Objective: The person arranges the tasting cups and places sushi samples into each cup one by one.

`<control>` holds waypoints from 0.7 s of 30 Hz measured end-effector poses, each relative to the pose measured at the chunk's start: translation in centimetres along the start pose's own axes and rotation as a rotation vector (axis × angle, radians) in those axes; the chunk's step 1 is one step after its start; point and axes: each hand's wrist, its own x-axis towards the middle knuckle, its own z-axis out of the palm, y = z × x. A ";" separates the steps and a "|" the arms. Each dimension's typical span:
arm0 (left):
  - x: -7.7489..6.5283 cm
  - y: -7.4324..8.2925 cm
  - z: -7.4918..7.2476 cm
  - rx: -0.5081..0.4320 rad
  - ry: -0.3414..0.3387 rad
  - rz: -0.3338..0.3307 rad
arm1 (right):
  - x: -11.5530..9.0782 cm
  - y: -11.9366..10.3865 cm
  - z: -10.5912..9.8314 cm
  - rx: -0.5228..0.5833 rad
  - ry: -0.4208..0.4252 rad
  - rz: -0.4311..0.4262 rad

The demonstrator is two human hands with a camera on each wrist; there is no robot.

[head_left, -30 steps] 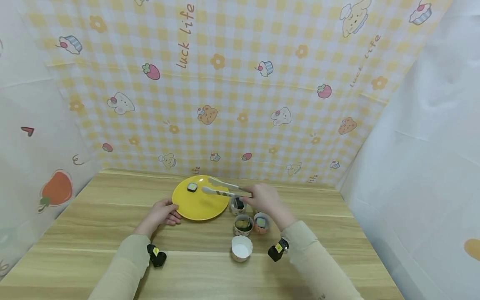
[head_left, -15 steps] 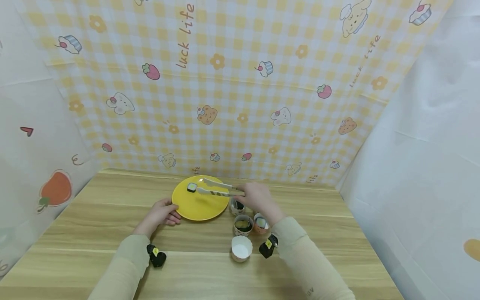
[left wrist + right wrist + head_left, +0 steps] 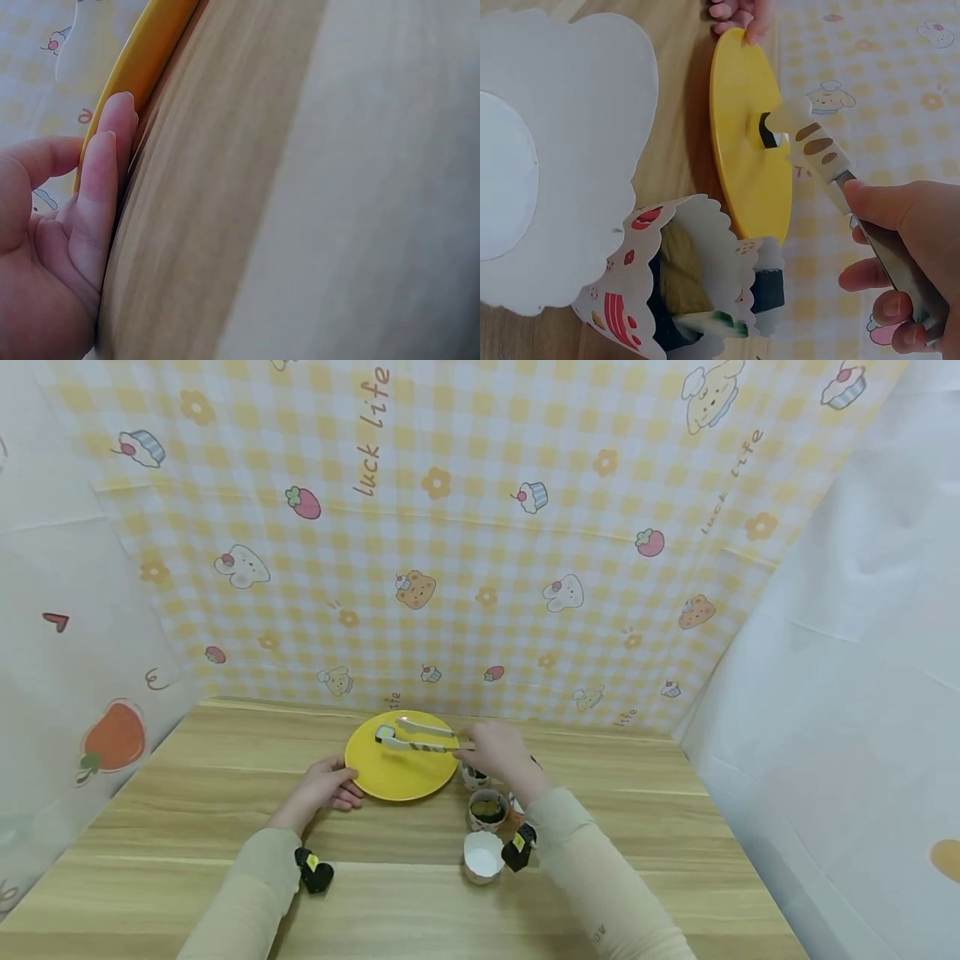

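A yellow plate lies on the wooden table, and my left hand pinches its left rim, thumb on top and fingers below, as the left wrist view shows. On the plate sits one sushi roll piece with a dark wrap, white rice and a yellow-green centre. My right hand grips a pair of kitchen tongs with pale, brown-marked tips. Its tips are spread over the plate at the sushi piece; in the right wrist view the near tip overlaps that piece. Whether they touch it is unclear.
Right of the plate stand several paper cups. One patterned cup holds a brown-topped dark piece, and another holds a dark block. The nearest cup shows a white inside. A checked cloth hangs behind the table.
My right hand has moved left with the tongs, bringing their tips from the plate's middle to the sushi piece. My left hand and the plate stay put.
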 end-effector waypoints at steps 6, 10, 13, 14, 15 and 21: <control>0.1 -0.2 -0.1 -0.010 -0.007 0.006 | 0.7 -0.3 0.0 -0.049 -0.034 0.015; 0.1 -0.1 -0.2 -0.009 -0.008 0.007 | 1.1 -0.4 0.0 -0.058 -0.043 0.013; -0.1 0.1 -0.1 -0.013 -0.010 0.003 | 1.5 -0.5 0.1 -0.057 -0.052 0.008; -0.1 0.1 -0.1 -0.012 -0.014 0.004 | 1.6 -0.5 0.1 -0.055 -0.057 0.007; -0.2 0.1 -0.1 -0.012 -0.017 0.005 | 1.7 -0.6 0.1 -0.055 -0.063 0.007; -0.1 0.1 -0.1 -0.020 -0.013 0.001 | 2.1 -1.1 -0.1 -0.093 -0.068 0.008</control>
